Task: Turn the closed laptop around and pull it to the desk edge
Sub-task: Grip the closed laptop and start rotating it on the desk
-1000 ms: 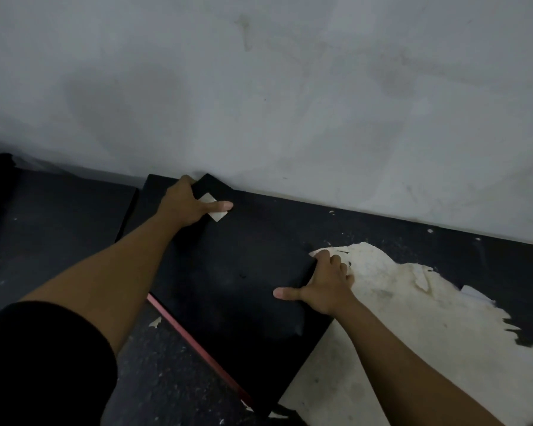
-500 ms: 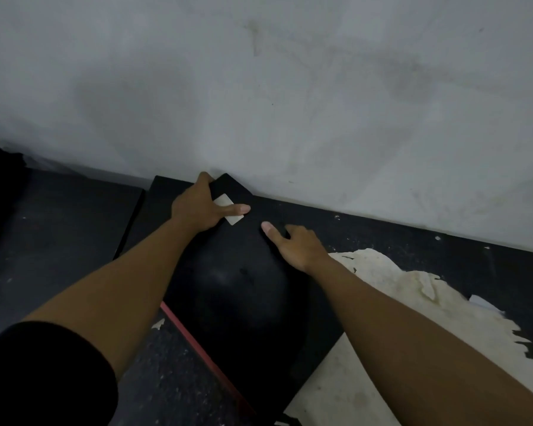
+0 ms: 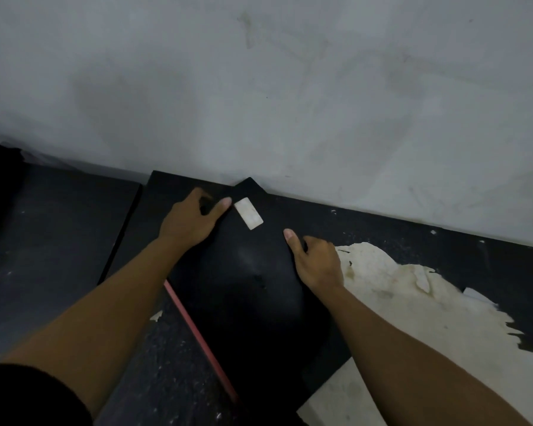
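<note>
The closed black laptop (image 3: 253,296) lies skewed on the dark desk (image 3: 166,373), one corner pointing at the wall. A white sticker (image 3: 248,213) sits near that far corner, and a red strip (image 3: 197,333) runs along the laptop's left edge. My left hand (image 3: 191,222) grips the left edge near the far corner, thumb on the lid beside the sticker. My right hand (image 3: 316,259) holds the right edge, thumb on top and fingers curled over the side.
A grey wall (image 3: 290,87) rises directly behind the desk. A large pale patch of peeled surface (image 3: 413,302) spreads across the desk to the right. A second dark surface (image 3: 50,229) adjoins on the left, separated by a seam.
The laptop has rotated further, its far corner now pointing at the wall. My left hand slid off the sticker to the left edge. My right hand moved from the near edge up the right side.
</note>
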The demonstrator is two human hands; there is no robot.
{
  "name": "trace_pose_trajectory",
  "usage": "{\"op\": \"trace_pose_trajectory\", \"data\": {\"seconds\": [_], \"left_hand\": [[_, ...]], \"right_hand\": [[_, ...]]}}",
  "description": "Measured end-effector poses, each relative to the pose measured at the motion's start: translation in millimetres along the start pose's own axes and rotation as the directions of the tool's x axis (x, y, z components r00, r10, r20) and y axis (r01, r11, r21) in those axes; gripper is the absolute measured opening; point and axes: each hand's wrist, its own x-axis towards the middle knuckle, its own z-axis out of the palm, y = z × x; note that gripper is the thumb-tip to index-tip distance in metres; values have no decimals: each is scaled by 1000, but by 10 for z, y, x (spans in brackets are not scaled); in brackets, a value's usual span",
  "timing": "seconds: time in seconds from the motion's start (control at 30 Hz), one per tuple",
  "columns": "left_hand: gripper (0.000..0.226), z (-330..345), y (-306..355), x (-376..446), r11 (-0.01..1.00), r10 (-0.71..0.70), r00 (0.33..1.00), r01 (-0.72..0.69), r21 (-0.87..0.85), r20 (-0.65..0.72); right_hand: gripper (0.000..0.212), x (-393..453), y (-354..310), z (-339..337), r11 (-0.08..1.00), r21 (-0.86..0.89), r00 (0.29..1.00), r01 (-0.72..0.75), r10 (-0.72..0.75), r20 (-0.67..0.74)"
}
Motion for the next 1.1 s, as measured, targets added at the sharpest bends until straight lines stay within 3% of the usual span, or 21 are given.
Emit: {"op": "trace_pose_trajectory", "data": {"seconds": [0.1, 0.3, 0.47, 0.63, 0.77, 1.1], "left_hand": [[73, -28, -156, -129, 987, -68, 998, 68, 145, -3], [80, 159, -53, -168, 941, 85, 985, -31, 337, -147], [78, 218, 83, -149, 917, 141, 977, -69, 392, -160], [76, 291, 229, -96, 911, 173, 974, -101, 399, -148], [72, 387, 431, -64, 900, 243, 959, -167, 402, -147], [53, 601, 728, -152, 886, 383, 910, -312, 345, -160]], "right_hand": [[72, -78, 122, -77, 998, 6, 998, -66, 66, -9], [71, -156, 332, -126, 995, 50, 996, -90, 91, -15], [65, -115, 414, -196, 994, 71, 996, -83, 81, 35], [48, 267, 188, -313, 976, 211, 992, -61, 37, 117], [65, 638, -100, -453, 904, 371, 972, -212, 155, 178], [65, 568, 310, -627, 877, 419, 951, -236, 297, -87]]}}
